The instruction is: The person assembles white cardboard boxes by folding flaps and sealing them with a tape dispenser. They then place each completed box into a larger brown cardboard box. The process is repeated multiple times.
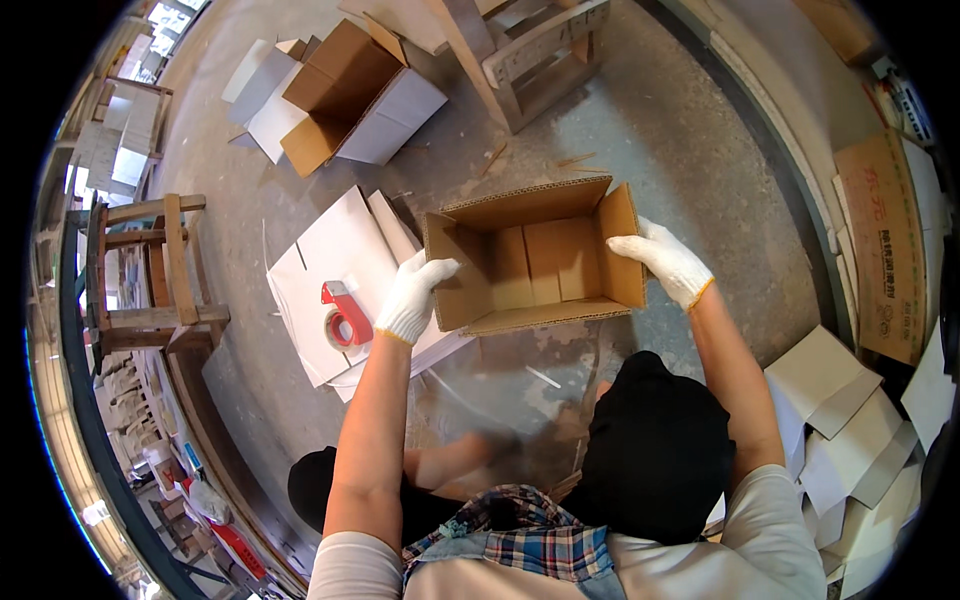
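Note:
An open-topped brown cardboard box (450, 270) hangs between my two gloved hands, its bare inside facing me. My left hand (412, 297), in a white knit glove, grips the left wall with the thumb over the rim. At the opposite end my right hand (668, 260), gloved the same way, pinches the right wall, thumb inside. Just left of my left wrist, a red tape dispenser (345, 314) with a tape roll lies on a stack of flat white cardboard sheets (318, 262). The outer faces of the box are mostly hidden from this view.
Beyond the stack, a larger white-and-brown carton (392, 118) lies with flaps spread. A wooden stand (500, 70) rises at the far side, and a wooden frame (160, 265) at the left. Folded cartons (845, 440) pile up at the right, near a printed brown box (880, 245).

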The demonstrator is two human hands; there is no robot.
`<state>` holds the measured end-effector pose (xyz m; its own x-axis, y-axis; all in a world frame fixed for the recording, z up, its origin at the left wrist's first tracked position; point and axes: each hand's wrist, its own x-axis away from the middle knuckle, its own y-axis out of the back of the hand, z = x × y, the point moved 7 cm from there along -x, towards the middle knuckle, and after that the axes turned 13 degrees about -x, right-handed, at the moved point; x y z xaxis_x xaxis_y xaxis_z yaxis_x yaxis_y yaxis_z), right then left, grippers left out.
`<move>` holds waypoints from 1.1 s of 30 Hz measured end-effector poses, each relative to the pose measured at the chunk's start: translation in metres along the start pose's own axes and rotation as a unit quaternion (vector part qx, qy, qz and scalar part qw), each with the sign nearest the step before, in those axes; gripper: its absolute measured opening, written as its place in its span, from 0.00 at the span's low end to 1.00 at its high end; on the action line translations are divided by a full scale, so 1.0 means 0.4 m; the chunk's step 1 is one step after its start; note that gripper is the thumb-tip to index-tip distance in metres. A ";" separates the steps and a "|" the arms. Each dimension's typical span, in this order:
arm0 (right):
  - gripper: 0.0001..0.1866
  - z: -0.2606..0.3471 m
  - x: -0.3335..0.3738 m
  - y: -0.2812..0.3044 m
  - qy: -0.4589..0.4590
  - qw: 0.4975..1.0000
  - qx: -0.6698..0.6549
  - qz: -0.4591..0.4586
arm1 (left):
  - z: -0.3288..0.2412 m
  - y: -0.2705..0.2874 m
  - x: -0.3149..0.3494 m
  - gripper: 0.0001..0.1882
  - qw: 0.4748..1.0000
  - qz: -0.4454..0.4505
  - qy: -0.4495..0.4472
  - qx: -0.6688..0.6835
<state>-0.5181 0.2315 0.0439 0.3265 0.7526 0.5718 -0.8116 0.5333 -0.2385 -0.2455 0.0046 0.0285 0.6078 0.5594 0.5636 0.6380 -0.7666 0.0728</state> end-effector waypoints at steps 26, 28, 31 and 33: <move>0.24 -0.205 -0.011 0.150 0.123 0.954 -0.163 -0.218 | 0.001 0.083 -0.020 0.32 0.824 -0.395 -0.090 -0.395; 0.23 -0.188 0.059 0.148 0.158 0.933 -0.182 -0.266 | -0.156 0.055 0.063 0.38 0.796 -0.440 -0.112 -0.399; 0.23 -0.201 0.110 0.099 0.180 0.922 -0.206 -0.273 | -0.227 0.000 0.112 0.43 0.825 -0.440 -0.179 -0.307; 0.24 -0.242 0.125 0.046 0.140 0.932 -0.246 -0.225 | -0.193 -0.077 0.119 0.49 0.873 -0.392 -0.116 -0.265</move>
<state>-0.4699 0.3165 -0.0079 0.7501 0.4440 0.4901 -0.2632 0.8804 -0.3946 -0.2728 0.0306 0.1167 0.2010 0.9795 -0.0089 0.6296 -0.1222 0.7672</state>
